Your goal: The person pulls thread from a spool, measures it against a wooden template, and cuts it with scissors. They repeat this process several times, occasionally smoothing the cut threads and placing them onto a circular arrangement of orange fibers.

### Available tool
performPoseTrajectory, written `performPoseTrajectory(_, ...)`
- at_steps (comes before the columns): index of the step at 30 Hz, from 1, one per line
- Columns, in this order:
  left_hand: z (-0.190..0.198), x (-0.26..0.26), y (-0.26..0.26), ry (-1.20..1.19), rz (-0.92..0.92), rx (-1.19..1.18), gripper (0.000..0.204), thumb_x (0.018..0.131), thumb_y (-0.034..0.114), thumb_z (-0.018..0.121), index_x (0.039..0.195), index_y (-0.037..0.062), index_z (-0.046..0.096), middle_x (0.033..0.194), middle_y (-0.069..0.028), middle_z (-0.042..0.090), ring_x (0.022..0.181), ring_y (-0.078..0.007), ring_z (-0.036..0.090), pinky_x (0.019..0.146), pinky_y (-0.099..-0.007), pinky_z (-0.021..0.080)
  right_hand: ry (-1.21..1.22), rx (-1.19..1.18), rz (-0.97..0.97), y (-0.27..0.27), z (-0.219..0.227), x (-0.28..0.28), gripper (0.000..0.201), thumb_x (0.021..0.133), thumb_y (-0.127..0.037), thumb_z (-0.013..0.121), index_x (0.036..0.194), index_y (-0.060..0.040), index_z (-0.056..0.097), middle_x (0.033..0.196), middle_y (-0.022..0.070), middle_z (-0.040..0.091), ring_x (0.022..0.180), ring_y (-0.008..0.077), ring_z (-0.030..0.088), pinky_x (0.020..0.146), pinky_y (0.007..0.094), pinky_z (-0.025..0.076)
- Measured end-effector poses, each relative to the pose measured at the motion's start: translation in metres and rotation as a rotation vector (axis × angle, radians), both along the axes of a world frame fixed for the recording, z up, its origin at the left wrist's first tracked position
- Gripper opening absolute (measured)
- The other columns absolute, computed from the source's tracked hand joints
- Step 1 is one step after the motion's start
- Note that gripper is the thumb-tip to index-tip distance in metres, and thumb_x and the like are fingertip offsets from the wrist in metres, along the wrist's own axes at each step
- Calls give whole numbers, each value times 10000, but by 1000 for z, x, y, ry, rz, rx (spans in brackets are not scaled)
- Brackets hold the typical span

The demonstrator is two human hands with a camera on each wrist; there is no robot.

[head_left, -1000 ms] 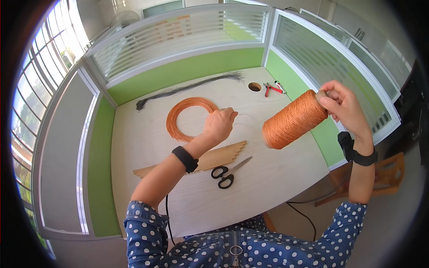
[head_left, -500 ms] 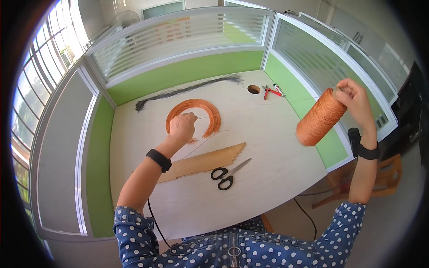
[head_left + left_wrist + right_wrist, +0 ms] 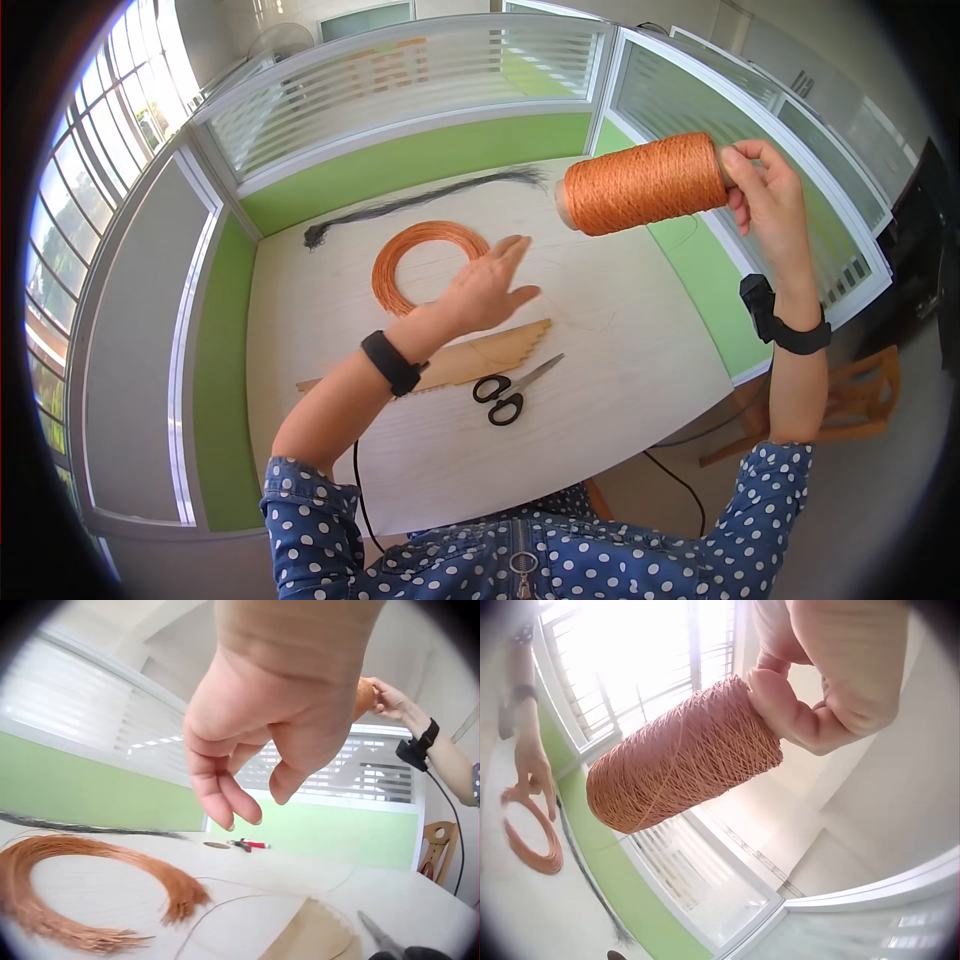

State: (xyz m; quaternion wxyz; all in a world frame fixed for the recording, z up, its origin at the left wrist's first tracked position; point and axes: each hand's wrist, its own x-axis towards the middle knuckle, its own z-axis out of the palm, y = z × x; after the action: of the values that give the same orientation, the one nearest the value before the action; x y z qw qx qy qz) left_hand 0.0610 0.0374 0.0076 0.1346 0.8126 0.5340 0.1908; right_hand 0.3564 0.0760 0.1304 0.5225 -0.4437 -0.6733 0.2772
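The spool of orange twine is gripped at its end by the right hand, raised well above the desk and lying roughly level. The left hand is held open with fingers relaxed, nothing in it, just beside the coil of orange strands. Below that hand a toothed wooden board and scissors are seen on the desk.

Orange twine spool, raised, roughly level

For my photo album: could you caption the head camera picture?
Right hand holds an orange thread spool aloft; open left hand hovers above the desk.
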Motion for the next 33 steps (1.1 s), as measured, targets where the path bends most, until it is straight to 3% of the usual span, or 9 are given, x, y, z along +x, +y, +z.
performPoseTrajectory(7, 8, 71, -4, -370, -129, 1, 694, 842, 322, 601, 1339, -33, 271, 1244, -252, 439, 794, -263, 596, 761, -341, 478, 46, -87, 85, -12, -3, -36, 350, 828, -325, 621, 909, 7, 547, 562, 29, 518, 426, 50, 447, 361, 191, 353)
performPoseTrajectory(9, 15, 82, -1, -620, -96, -387, 533, 890, 304, 541, 1272, -30, 377, 1025, -189, 561, 636, -194, 547, 669, -310, 471, 63, -101, 99, -12, -5, -41, 357, 828, -328, 621, 911, 11, 544, 570, 33, 527, 425, 55, 445, 360, 193, 354)
performPoseTrajectory(10, 4, 85, 6, -677, -180, -282, 316, 933, 269, 466, 1017, -28, 529, 752, -138, 555, 590, -196, 522, 603, -316, 449, 48, -95, 91, -13, -3, -42, 355, 837, -323, 615, 913, 15, 538, 570, 21, 519, 451, 44, 432, 396, 192, 348)
performPoseTrajectory(11, -2, 82, 6, -679, -182, -282, 316, 933, 269, 466, 1017, -28, 529, 752, -138, 555, 590, -196, 522, 603, -316, 449, 47, -95, 90, -11, -5, -40, 355, 837, -323, 615, 913, 15, 538, 570, 21, 519, 451, 44, 432, 396, 192, 348)
performPoseTrajectory(15, -1, 50, -7, -485, -20, 115, 372, 951, 238, 400, 672, 0, 458, 555, -132, 448, 503, -240, 445, 519, -349, 389, -105, 73, 63, 3, -24, -12, 297, 843, -277, 606, 880, 10, 537, 603, -3, 518, 529, 28, 423, 476, 186, 333)
performPoseTrajectory(20, -21, 0, 24, -246, 277, 302, 316, 910, 212, 443, 679, 6, 510, 578, -224, 530, 554, -406, 534, 521, -488, 416, -55, -38, 126, 11, -31, 23, 234, 853, -253, 575, 841, -20, 559, 617, -24, 513, 503, 14, 405, 448, 178, 319)
performPoseTrajectory(25, -51, -27, 23, -43, 206, 207, 292, 891, 217, 452, 704, 7, 530, 605, -222, 553, 571, -415, 541, 530, -494, 425, 205, -72, 68, 17, -27, 39, 288, 859, -308, 571, 928, -29, 581, 603, -24, 508, 477, 22, 418, 390, 157, 302)
performPoseTrajectory(29, -45, -55, 3, 138, 224, 85, 297, 893, 242, 432, 730, 22, 548, 680, -213, 589, 632, -395, 568, 570, -493, 436, -63, 76, -184, 37, -28, 38, 335, 848, -335, 573, 928, -9, 569, 630, 20, 549, 494, 61, 453, 444, 203, 362)
performPoseTrajectory(33, -21, -84, -24, 268, 255, -11, 308, 896, 249, 417, 735, 33, 565, 695, -184, 605, 658, -369, 581, 606, -467, 449, -507, 170, -251, 84, -64, 31, 353, 811, -312, 584, 932, 19, 559, 746, 135, 621, 665, 240, 595, 619, 338, 459)
